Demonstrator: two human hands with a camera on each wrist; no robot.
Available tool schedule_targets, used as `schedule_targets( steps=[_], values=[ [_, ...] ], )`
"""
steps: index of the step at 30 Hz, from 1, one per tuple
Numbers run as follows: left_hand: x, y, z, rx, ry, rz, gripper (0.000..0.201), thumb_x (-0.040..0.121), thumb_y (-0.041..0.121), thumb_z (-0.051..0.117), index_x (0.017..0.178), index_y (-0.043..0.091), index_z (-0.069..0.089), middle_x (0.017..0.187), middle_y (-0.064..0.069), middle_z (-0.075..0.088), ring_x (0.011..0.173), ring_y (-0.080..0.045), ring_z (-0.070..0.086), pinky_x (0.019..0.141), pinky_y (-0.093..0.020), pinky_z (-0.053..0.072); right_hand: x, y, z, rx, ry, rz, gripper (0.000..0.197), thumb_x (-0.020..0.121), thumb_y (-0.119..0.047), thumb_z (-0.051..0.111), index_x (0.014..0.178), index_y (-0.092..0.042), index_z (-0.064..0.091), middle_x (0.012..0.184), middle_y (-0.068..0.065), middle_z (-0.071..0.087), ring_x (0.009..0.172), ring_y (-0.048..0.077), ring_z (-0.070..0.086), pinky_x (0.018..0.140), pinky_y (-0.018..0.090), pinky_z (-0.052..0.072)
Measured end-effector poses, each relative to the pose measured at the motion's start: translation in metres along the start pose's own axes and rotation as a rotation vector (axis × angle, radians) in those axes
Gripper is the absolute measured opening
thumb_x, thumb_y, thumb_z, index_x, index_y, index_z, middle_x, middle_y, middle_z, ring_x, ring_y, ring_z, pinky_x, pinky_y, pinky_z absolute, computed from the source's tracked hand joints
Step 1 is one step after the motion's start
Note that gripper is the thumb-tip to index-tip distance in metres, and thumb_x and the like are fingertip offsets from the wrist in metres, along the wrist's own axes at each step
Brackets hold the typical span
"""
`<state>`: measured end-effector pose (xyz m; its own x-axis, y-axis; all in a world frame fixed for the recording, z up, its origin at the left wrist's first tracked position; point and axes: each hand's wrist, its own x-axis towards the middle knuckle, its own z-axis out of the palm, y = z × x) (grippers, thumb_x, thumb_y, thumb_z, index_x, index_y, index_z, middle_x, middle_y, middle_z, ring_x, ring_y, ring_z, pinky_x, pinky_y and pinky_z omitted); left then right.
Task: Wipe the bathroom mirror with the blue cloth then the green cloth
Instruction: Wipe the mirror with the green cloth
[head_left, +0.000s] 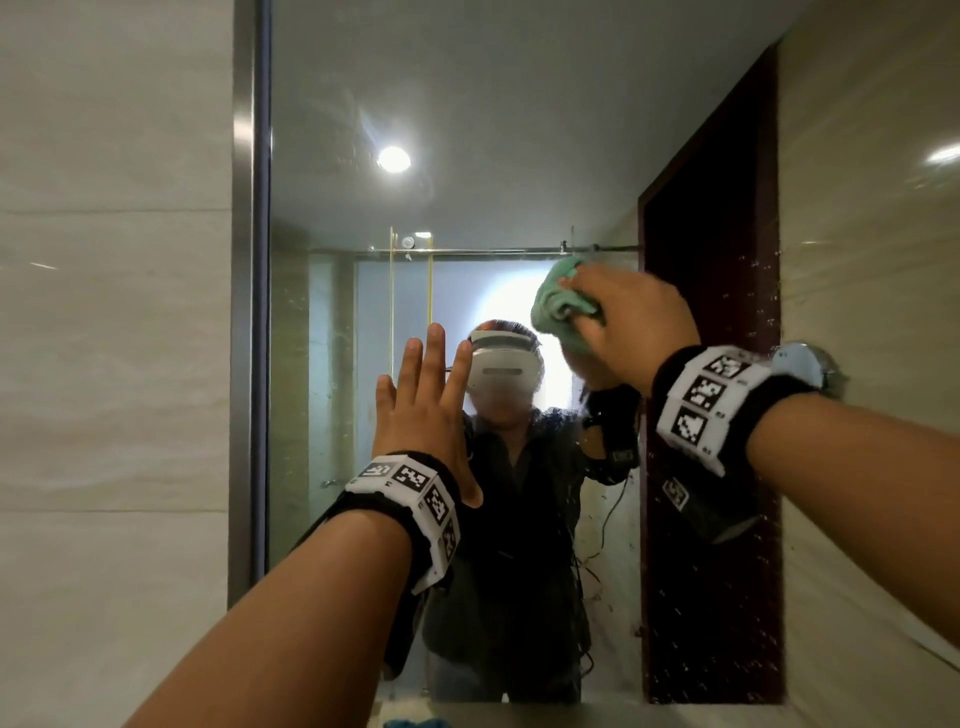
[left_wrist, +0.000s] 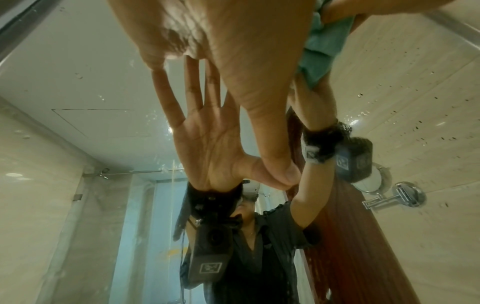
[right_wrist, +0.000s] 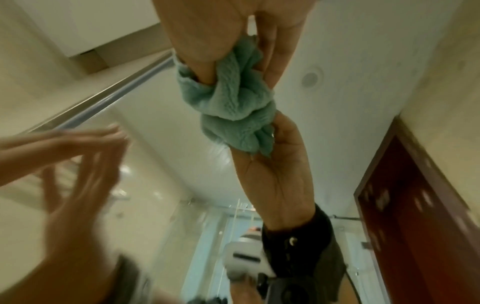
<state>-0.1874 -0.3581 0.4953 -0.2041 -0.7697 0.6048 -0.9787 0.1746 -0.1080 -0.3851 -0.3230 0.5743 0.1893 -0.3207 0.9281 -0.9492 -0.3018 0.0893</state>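
Nearest my head cam are both forearms with tag-marked wristbands (head_left: 415, 514), reaching up to the mirror (head_left: 467, 130).

Left hand (head_left: 421, 415): flat, fingers straight and spread, nothing in it. Left wrist view shows the thumb tip meeting its own reflection, so I read it as touching the glass. Palm contact I can't confirm.

Right hand (head_left: 631, 325): higher and to the right of the left one, grip clamped on the green cloth (head_left: 558, 301). Cloth is bunched into a wad, and the right wrist view shows the wad (right_wrist: 233, 96) joined straight to its reflection, so it's pressed on the glass. Fingers (right_wrist: 197, 41) are curled into the folds. That view is motion-blurred, especially on the left hand.

Mirror: steel frame edge (head_left: 249, 312) on its left side, beige tiled wall (head_left: 104, 312) beyond it. Many small specks on the right part of the glass. Reflected: ceiling light (head_left: 393, 158), glass shower enclosure, dark red door (head_left: 717, 364).

Blue cloth (head_left: 415, 723): only a sliver shows at the bottom edge of my head view, below the mirror, well apart from both hands. Can't tell what it's lying on.
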Motion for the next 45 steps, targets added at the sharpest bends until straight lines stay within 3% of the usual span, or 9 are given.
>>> schedule_targets(
  steps=[6,13,16,21,30,32,36,41,45],
  values=[
    [0.001,-0.001,0.001,0.006,-0.010,-0.002,0.151,0.054,0.058,0.082,0.137,0.022,-0.039,0.143,-0.007,-0.046,0.135,-0.030,-0.036,0.116,-0.052,-0.006,0.027,0.003,-0.004,0.041,0.142,0.142,0.033,0.080,-0.006,0.056,0.110,-0.018,0.063,0.106,0.008,0.065,0.096,0.028,0.058,0.081,0.030,0.041],
    [0.000,0.002,0.000,0.034,-0.007,-0.029,0.155,0.051,0.063,0.081,0.129,0.022,-0.047,0.141,-0.008,-0.049,0.136,-0.031,-0.034,0.117,-0.053,0.000,-0.044,-0.026,0.029,0.019,-0.289,-0.339,0.042,0.074,-0.009,0.072,0.112,-0.025,0.064,0.122,-0.001,0.062,0.104,0.029,0.058,0.088,0.041,0.048],
    [-0.001,0.003,-0.002,0.036,-0.013,-0.031,0.155,0.051,0.061,0.082,0.134,0.022,-0.042,0.141,-0.008,-0.048,0.136,-0.030,-0.034,0.116,-0.052,-0.002,-0.010,0.002,0.007,0.049,-0.157,-0.120,0.037,0.083,-0.012,0.059,0.114,-0.030,0.060,0.111,-0.001,0.062,0.102,0.026,0.058,0.083,0.024,0.041],
    [0.001,0.002,-0.002,0.027,-0.022,-0.030,0.154,0.051,0.059,0.083,0.136,0.023,-0.040,0.143,-0.007,-0.046,0.137,-0.029,-0.034,0.115,-0.050,-0.005,0.019,0.038,-0.023,0.027,0.128,0.185,0.040,0.080,-0.007,0.054,0.116,-0.023,0.062,0.117,0.012,0.062,0.106,0.031,0.056,0.088,0.029,0.036],
    [-0.007,0.010,-0.014,0.104,-0.065,-0.073,0.151,0.054,0.061,0.081,0.139,0.020,-0.037,0.146,-0.011,-0.041,0.139,-0.032,-0.029,0.115,-0.050,-0.003,-0.092,0.004,0.021,-0.051,-0.385,-0.437,0.040,0.067,-0.011,0.078,0.103,-0.025,0.069,0.114,-0.004,0.066,0.090,0.026,0.064,0.078,0.038,0.052],
    [-0.007,0.012,-0.015,0.086,-0.047,-0.077,0.148,0.056,0.062,0.079,0.141,0.021,-0.034,0.147,-0.010,-0.040,0.139,-0.031,-0.028,0.113,-0.051,-0.007,-0.075,0.011,0.007,-0.054,-0.412,-0.340,0.033,0.081,-0.017,0.067,0.112,-0.028,0.064,0.117,-0.005,0.063,0.098,0.022,0.060,0.085,0.034,0.048],
    [-0.012,0.024,-0.010,0.043,0.034,-0.007,0.144,0.057,0.069,0.073,0.140,0.024,-0.036,0.144,-0.011,-0.044,0.136,-0.033,-0.034,0.108,-0.053,-0.016,-0.023,0.043,-0.021,0.058,-0.034,0.062,0.037,0.082,-0.008,0.059,0.115,-0.026,0.061,0.112,0.006,0.064,0.100,0.028,0.059,0.092,0.035,0.046],
    [-0.007,0.046,0.007,0.019,0.011,0.067,0.148,0.054,0.065,0.078,0.142,0.025,-0.034,0.145,-0.011,-0.043,0.137,-0.032,-0.033,0.113,-0.054,-0.011,-0.027,0.036,-0.011,0.032,0.056,0.075,0.036,0.080,-0.006,0.059,0.113,-0.020,0.062,0.112,0.006,0.065,0.098,0.030,0.059,0.087,0.031,0.043],
    [-0.001,0.052,0.018,0.027,0.027,0.023,0.155,0.047,0.068,0.079,0.135,0.026,-0.041,0.141,-0.010,-0.048,0.134,-0.033,-0.037,0.114,-0.055,-0.009,-0.073,0.030,0.010,-0.045,-0.218,-0.139,0.031,0.084,-0.020,0.063,0.113,-0.031,0.059,0.116,-0.001,0.063,0.096,0.025,0.061,0.085,0.039,0.052]
  ],
)
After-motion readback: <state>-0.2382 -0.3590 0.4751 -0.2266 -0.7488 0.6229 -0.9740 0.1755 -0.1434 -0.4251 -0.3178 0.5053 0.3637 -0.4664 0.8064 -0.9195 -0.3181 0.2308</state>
